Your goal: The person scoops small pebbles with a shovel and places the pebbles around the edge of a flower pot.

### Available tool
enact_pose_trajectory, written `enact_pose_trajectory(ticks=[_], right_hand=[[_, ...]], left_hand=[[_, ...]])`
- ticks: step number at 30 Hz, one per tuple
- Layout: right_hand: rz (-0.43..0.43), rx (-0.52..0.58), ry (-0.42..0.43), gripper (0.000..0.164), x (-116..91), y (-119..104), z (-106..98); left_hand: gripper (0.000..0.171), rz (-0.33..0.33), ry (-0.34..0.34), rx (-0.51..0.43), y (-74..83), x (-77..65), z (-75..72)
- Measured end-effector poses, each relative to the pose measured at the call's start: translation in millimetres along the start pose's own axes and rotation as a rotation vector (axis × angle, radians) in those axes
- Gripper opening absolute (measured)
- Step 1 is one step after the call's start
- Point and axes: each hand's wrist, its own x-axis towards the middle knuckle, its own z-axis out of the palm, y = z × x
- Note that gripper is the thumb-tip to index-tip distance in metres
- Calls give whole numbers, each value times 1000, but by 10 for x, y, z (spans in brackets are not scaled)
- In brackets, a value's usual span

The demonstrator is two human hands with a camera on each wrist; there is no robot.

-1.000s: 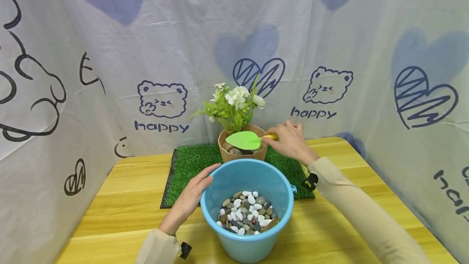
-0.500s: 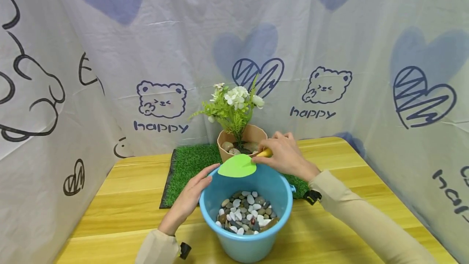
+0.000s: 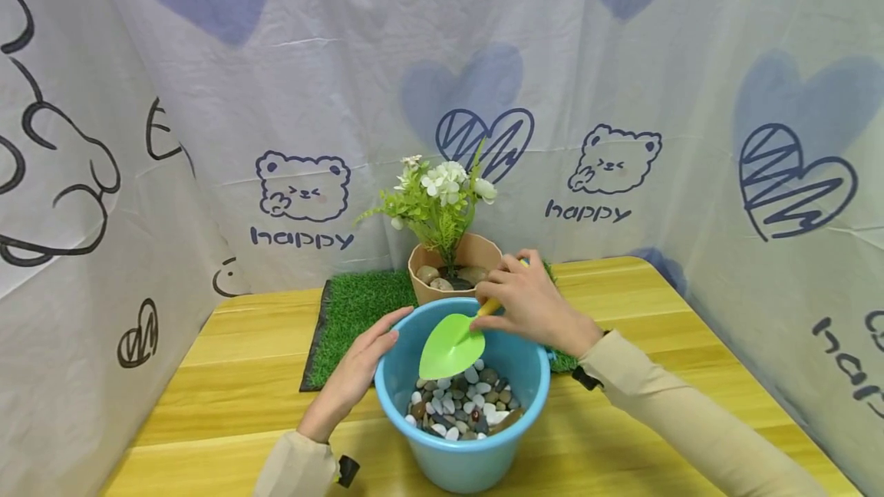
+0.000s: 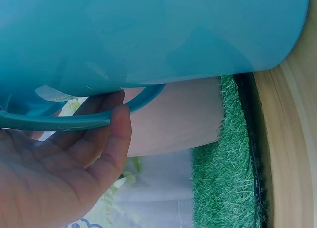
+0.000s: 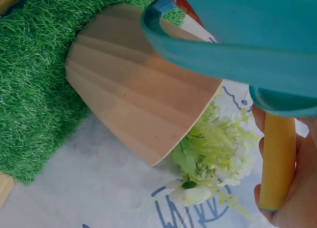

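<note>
My right hand (image 3: 530,299) grips the yellow handle (image 5: 277,163) of a small trowel, whose green, leaf-shaped blade (image 3: 452,347) tilts down inside the blue bucket (image 3: 464,455). Nothing is seen on the blade. White, grey and brown pebbles (image 3: 461,409) cover the bucket's bottom, below the blade. At the bucket's left side my left hand (image 3: 359,366) holds the rim; the left wrist view has its fingers curled about a blue handle band (image 4: 64,122) there. Behind the bucket stands a tan flowerpot (image 5: 143,84) with white flowers (image 3: 445,182) and larger stones (image 3: 435,279) around the stem.
A green artificial-grass mat (image 3: 352,313) lies under the flowerpot, partly hidden by the bucket. Everything stands on a yellow wooden table (image 3: 242,374). Printed white cloth (image 3: 304,44) encloses the back and both sides.
My right hand has brought the trowel from above the flowerpot toward me and down into the bucket, its blade tipping downward. My left hand has stayed at the bucket.
</note>
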Motion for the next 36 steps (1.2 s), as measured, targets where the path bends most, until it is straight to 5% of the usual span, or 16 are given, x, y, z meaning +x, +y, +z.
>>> enact_pose_trajectory(ticks=[12,21,36], right_hand=[[-9,6,60,38,-40,-8,31],[66,76,74,36,-57,-31,51],[175,201,81,34,-109,-33,83]], left_hand=[[49,-15,-6,-16,12,3,6],[46,-38,-20,-83,30,-21,-28],[43,-37,24,-49,6,-2,-4]])
